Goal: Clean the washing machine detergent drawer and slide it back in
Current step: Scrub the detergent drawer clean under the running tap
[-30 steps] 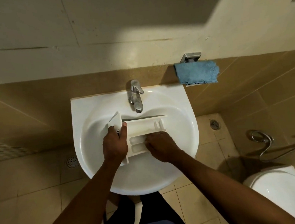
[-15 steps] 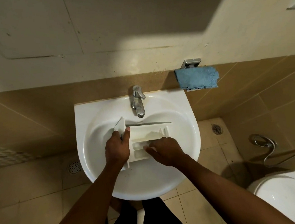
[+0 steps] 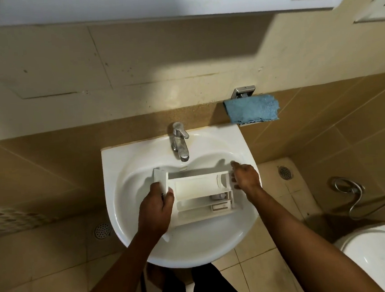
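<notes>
The white detergent drawer (image 3: 197,187) lies across the basin of the white sink (image 3: 196,255), compartments facing up, its front panel at the left end. My left hand (image 3: 156,209) grips that front panel, thumb on the inner side. At the drawer's right end is my right hand (image 3: 246,176), fingers spread and loosely bent; it holds nothing, and I cannot tell whether the fingertips touch the drawer. The tap (image 3: 180,142) stands just behind the drawer, and no water shows under its spout.
A blue cloth (image 3: 252,108) hangs on a metal holder on the wall, right of the tap. A white toilet (image 3: 383,259) and a spray hose (image 3: 351,192) are at the right. Floor drains (image 3: 285,172) sit on both sides of the sink. A white shelf runs overhead.
My right hand has left the drawer's compartments and moved right to the drawer's end, uncovering them. The left hand keeps its grip. The view has tilted upward.
</notes>
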Tool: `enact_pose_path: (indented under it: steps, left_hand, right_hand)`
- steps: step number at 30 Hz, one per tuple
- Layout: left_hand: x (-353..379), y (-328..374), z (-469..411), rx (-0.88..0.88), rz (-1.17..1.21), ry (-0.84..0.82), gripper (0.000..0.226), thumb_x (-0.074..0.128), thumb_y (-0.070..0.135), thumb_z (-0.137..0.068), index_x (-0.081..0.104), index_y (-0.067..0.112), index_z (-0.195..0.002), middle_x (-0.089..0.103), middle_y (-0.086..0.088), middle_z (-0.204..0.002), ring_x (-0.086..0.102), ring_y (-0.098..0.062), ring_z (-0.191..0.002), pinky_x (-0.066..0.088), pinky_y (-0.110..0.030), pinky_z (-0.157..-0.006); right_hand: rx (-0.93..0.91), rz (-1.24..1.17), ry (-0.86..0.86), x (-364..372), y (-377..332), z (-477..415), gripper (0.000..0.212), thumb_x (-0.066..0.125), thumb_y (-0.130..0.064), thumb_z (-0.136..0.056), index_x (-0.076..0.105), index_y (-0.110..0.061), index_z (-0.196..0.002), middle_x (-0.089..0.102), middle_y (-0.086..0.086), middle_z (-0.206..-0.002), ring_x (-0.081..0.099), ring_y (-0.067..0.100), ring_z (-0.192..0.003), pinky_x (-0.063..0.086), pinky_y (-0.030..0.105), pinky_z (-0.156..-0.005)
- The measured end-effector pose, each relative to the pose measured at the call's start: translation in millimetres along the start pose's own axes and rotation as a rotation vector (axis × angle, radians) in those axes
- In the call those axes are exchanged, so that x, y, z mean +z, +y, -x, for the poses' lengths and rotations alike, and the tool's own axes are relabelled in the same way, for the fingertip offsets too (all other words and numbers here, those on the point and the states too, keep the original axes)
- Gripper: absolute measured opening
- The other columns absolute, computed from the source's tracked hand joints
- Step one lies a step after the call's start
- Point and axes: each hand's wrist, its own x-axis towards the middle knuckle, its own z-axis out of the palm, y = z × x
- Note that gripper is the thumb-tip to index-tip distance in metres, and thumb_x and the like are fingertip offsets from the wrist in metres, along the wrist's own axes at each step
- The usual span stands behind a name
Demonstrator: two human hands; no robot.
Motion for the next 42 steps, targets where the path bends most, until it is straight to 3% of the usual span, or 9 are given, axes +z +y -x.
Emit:
enact_pose_path:
  steps: [4,10,13,17,23,27,30,38,42]
  left_hand:
    - [-8,0,10,0.048,0.001,-0.001,0.025,0.058,0.021,-0.101,0.051,0.007,-0.121,0.061,0.002,-0.083,0.057,-0.015,-0.068,0.043,-0.029,-0.067]
    - [-20,-9,18,0.130,0.114,-0.103,0.048,0.066,0.023,-0.094,0.047,0.013,-0.137,0.066,0.002,-0.123,0.062,-0.013,-0.106,0.049,-0.027,-0.090]
    - [-27,-23,18,0.170,0.140,-0.135,0.060,0.067,0.031,-0.080,0.052,0.016,-0.136,0.059,0.005,-0.128,0.056,-0.014,-0.119,0.048,-0.031,-0.100]
    - [-32,-34,27,0.064,0.233,-0.265,0.074,0.076,0.041,-0.068,0.053,0.022,-0.136,0.057,0.008,-0.134,0.054,-0.013,-0.126,0.044,-0.033,-0.104]
    - [-30,-11,26,-0.232,0.562,-0.204,0.046,0.072,0.056,-0.082,0.068,0.017,-0.106,0.073,0.005,-0.109,0.066,-0.013,-0.107,0.050,-0.041,-0.097]
    - [-19,-7,12,-0.256,0.441,-0.091,0.015,0.079,0.025,-0.089,0.068,0.016,-0.087,0.074,0.006,-0.099,0.067,-0.004,-0.098,0.048,-0.029,-0.083]
    - [-22,-5,11,-0.332,0.570,-0.123,0.032,0.079,0.041,-0.087,0.070,0.011,-0.084,0.074,0.000,-0.093,0.069,-0.014,-0.095,0.049,-0.033,-0.087]
    - [-37,10,-3,-0.861,1.016,-0.098,0.094,0.048,0.092,-0.075,0.076,0.005,-0.102,0.071,-0.005,-0.122,0.056,-0.023,-0.121,0.053,-0.056,-0.095]
    - [-39,17,-12,-0.978,0.950,-0.223,0.069,0.067,0.070,-0.075,0.075,0.014,-0.115,0.073,-0.014,-0.116,0.066,-0.035,-0.108,0.052,-0.060,-0.095]
  right_hand:
    - [0.232,-0.176,-0.223,-6,-2,-5,0.060,0.058,-0.066,-0.091,0.065,-0.009,-0.108,0.066,0.012,-0.096,0.063,0.027,-0.081,0.061,0.045,-0.083]
    - [-0.011,-0.074,-0.346,-19,-5,1,0.048,0.084,-0.047,-0.079,0.070,-0.005,-0.097,0.062,0.007,-0.086,0.062,0.022,-0.078,0.064,0.047,-0.081]
    - [-0.136,-0.217,-0.361,-24,3,13,0.041,0.088,-0.037,-0.079,0.076,-0.015,-0.111,0.072,-0.001,-0.106,0.069,0.018,-0.098,0.063,0.036,-0.083]
    - [-0.287,-0.371,-0.354,-18,19,20,0.035,0.079,-0.002,-0.085,0.071,-0.004,-0.120,0.069,-0.013,-0.074,0.064,-0.002,-0.080,0.049,0.011,-0.069]
    - [-0.337,-0.480,-0.340,-15,17,17,0.038,0.076,0.011,-0.082,0.068,0.003,-0.117,0.063,0.019,-0.102,0.067,0.004,-0.090,0.050,0.013,-0.067]
    - [-0.283,-0.405,-0.362,-15,3,16,0.030,0.078,0.005,-0.082,0.071,0.000,-0.110,0.076,0.008,-0.110,0.069,0.010,-0.098,0.044,0.015,-0.058]
    - [-0.268,-0.390,-0.361,-16,-2,9,0.024,0.078,0.008,-0.079,0.072,-0.006,-0.098,0.076,0.005,-0.100,0.061,0.011,-0.074,0.037,0.019,-0.051]
    - [-0.350,-0.492,-0.525,-12,-9,-1,0.020,0.068,0.018,-0.080,0.064,0.000,-0.088,0.072,0.019,-0.121,0.065,0.023,-0.123,0.052,0.027,-0.097]
    - [-0.299,-0.485,-0.569,-20,-8,-3,0.021,0.066,0.022,-0.078,0.063,0.002,-0.086,0.071,0.022,-0.123,0.065,0.023,-0.124,0.052,0.024,-0.095]
